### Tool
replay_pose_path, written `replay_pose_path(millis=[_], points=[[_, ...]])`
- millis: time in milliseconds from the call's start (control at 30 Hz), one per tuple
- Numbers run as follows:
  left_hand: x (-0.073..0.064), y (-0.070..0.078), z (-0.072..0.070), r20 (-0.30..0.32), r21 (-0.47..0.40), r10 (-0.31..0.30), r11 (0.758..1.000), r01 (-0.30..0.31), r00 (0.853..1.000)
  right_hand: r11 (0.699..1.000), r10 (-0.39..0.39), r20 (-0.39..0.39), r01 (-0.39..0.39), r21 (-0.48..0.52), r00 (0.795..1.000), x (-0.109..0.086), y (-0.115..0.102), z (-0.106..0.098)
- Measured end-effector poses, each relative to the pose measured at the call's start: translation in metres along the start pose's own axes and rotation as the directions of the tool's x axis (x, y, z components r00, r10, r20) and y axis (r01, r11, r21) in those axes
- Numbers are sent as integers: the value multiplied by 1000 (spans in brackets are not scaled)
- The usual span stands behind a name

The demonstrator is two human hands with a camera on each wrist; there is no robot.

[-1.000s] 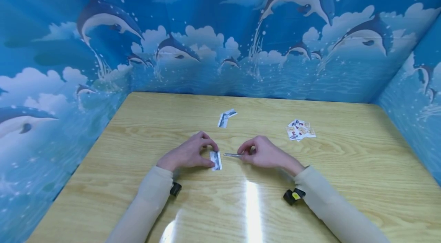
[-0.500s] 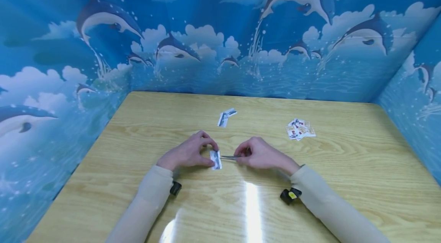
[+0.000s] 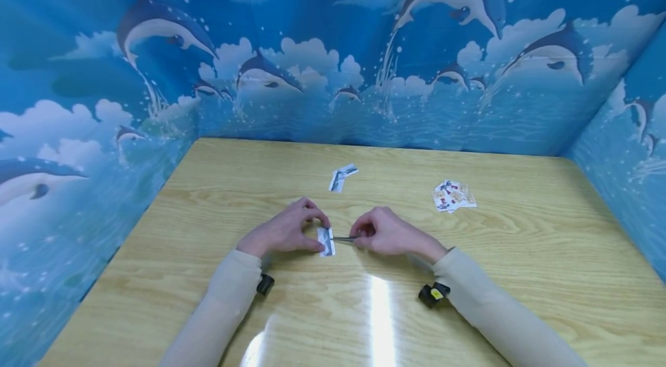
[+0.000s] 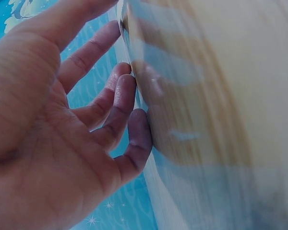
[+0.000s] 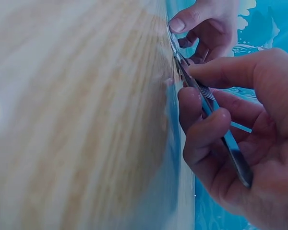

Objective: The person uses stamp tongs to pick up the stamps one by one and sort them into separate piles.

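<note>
In the head view, a small white card with a grey-blue picture lies on the wooden table. My left hand rests beside it, thumb at its lower end and forefinger at its upper end, pressing it down. The left wrist view has the other fingers loosely bent, their tips against the tabletop. A pair of metal tweezers is pinched between the thumb and fingers of my right hand. Their tips point left and reach over the card's right edge; whether they grip it is too small to tell.
Behind the hands lie two similar grey-blue cards, overlapping. A loose pile of several colourful picture cards sits at the right on the wooden table. A blue dolphin-print curtain borders the table's back and sides.
My right hand has moved left with the tweezers, bringing their tips from just short of the card to over its right edge. My left hand and the card have stayed put.
</note>
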State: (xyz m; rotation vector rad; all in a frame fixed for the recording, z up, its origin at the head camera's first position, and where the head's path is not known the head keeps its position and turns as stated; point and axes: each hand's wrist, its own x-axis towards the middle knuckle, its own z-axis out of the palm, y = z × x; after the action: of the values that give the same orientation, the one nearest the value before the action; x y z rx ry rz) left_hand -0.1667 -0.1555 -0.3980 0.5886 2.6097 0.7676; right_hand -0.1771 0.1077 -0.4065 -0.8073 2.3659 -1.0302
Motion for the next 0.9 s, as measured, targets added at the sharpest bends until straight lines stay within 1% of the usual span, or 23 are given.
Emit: replay_pose_path(millis=[433, 733, 900], points=[[0, 0, 1, 4, -12, 0, 1000, 0, 1000, 1000, -18, -9, 18, 6, 1000, 1, 2, 2], [0, -1, -1, -2, -19, 7, 1000, -7, 1000, 999, 21, -19, -20, 40, 1000, 1, 2, 2], [1, -1, -5, -29, -28, 19, 999, -20, 999, 998, 32, -40, -30, 57, 999, 0, 2, 0]])
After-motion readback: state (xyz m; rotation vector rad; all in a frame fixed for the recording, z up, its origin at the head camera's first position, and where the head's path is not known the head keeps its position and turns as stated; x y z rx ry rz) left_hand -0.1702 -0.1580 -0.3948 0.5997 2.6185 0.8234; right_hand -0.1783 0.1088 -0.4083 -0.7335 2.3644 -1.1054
